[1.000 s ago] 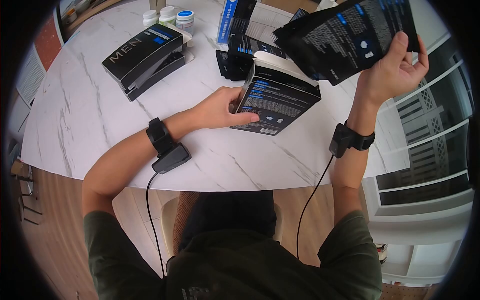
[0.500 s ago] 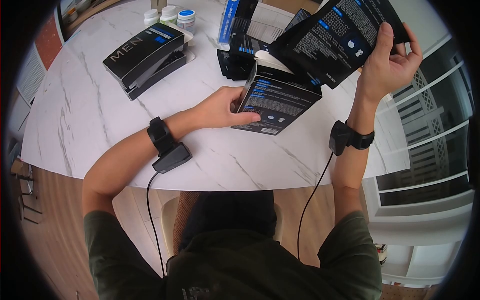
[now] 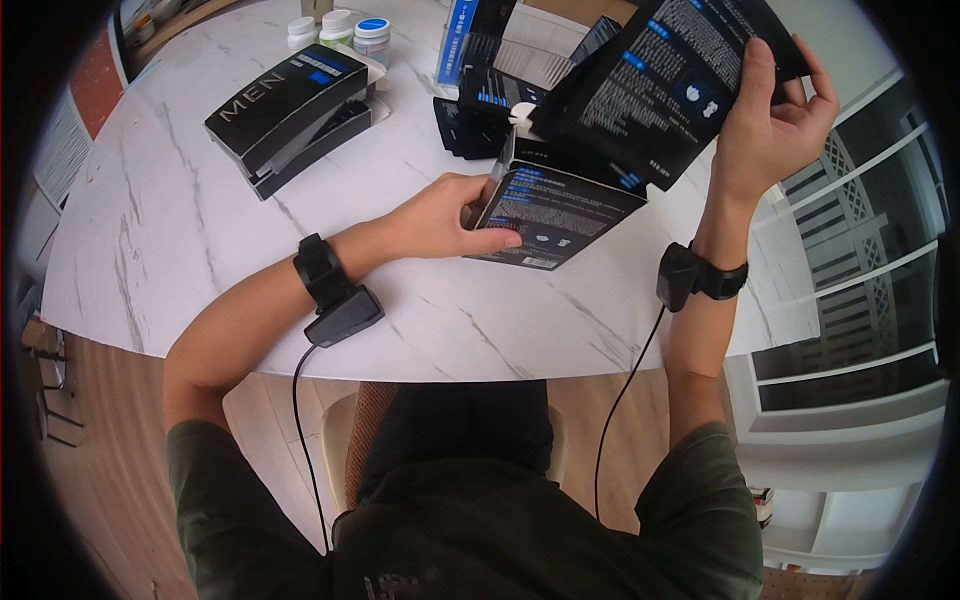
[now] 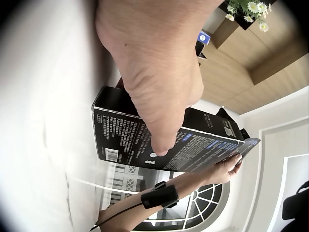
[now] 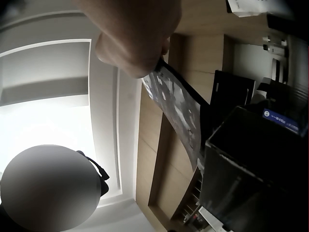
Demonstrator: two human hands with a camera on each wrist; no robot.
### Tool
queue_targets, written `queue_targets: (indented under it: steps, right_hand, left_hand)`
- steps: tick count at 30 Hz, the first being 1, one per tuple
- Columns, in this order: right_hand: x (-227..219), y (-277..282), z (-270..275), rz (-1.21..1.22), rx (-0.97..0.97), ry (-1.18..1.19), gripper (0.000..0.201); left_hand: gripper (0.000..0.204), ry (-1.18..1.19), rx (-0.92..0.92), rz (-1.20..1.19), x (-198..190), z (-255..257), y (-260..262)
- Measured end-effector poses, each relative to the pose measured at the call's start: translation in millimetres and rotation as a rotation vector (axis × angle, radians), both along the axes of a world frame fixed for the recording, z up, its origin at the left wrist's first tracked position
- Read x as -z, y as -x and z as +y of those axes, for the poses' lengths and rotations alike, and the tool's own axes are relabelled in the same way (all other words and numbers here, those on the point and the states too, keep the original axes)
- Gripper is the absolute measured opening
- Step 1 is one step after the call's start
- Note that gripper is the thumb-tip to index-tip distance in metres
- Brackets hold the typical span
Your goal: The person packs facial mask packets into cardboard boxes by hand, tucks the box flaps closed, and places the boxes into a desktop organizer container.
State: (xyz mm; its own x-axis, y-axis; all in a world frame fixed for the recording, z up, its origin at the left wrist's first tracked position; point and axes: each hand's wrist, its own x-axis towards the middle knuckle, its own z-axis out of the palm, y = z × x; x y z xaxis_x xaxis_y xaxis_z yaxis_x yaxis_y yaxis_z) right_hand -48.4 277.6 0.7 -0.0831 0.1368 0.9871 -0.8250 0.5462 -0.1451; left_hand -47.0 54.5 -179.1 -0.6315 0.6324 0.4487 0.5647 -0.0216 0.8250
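My left hand [image 3: 447, 217] grips the near black box [image 3: 552, 215] by its left side, thumb across the printed face; the left wrist view shows the thumb on that box [image 4: 130, 140]. The box stands on the table with its top open. Above its opening, my right hand [image 3: 775, 125] pinches a stack of black printed pouches [image 3: 660, 95] by the right edge, and the stack's lower left end reaches the opening. In the right wrist view the pouches [image 5: 178, 106] hang from the right hand [image 5: 135, 34] beside the open box [image 5: 241, 174].
Another black box marked MEN [image 3: 290, 110] lies at the left of the marble table [image 3: 180, 260]. Behind it stand small bottles [image 3: 371, 42]. More black pouches [image 3: 465, 128] lie behind the near box, by a blue-and-white printed item [image 3: 458, 40] and a clear holder [image 3: 525, 58].
My right hand has moved left and slightly down, bringing the pouches over the box opening and covering more of its flap. The left hand has stayed almost still on the box.
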Motion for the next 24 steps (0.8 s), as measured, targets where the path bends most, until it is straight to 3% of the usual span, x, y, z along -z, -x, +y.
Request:
queue_targets:
  steps: [5, 8, 12, 24]
  right_hand:
    - [5.7, -0.8, -8.4, 0.081, -0.137, -0.105, 0.036]
    - [4.9, -6.1, -5.5, 0.013, -0.008, -0.16, 0.036]
    - [4.6, 1.3, -4.2, 0.077, -0.076, -0.144, 0.035]
    - [6.1, 0.2, 0.3, 0.099, 0.031, -0.137, 0.035]
  left_hand:
    - [0.039, 0.037, -0.015, -0.007, -0.4, -0.8, 0.9]
    - [0.039, 0.042, -0.011, -0.036, -4.9, -1.3, -1.6]
    - [0.04, 0.125, 0.023, -0.105, -10.0, -3.1, -2.8]
    - [0.04, 0.156, 0.01, -0.096, -4.5, -3.9, 0.6]
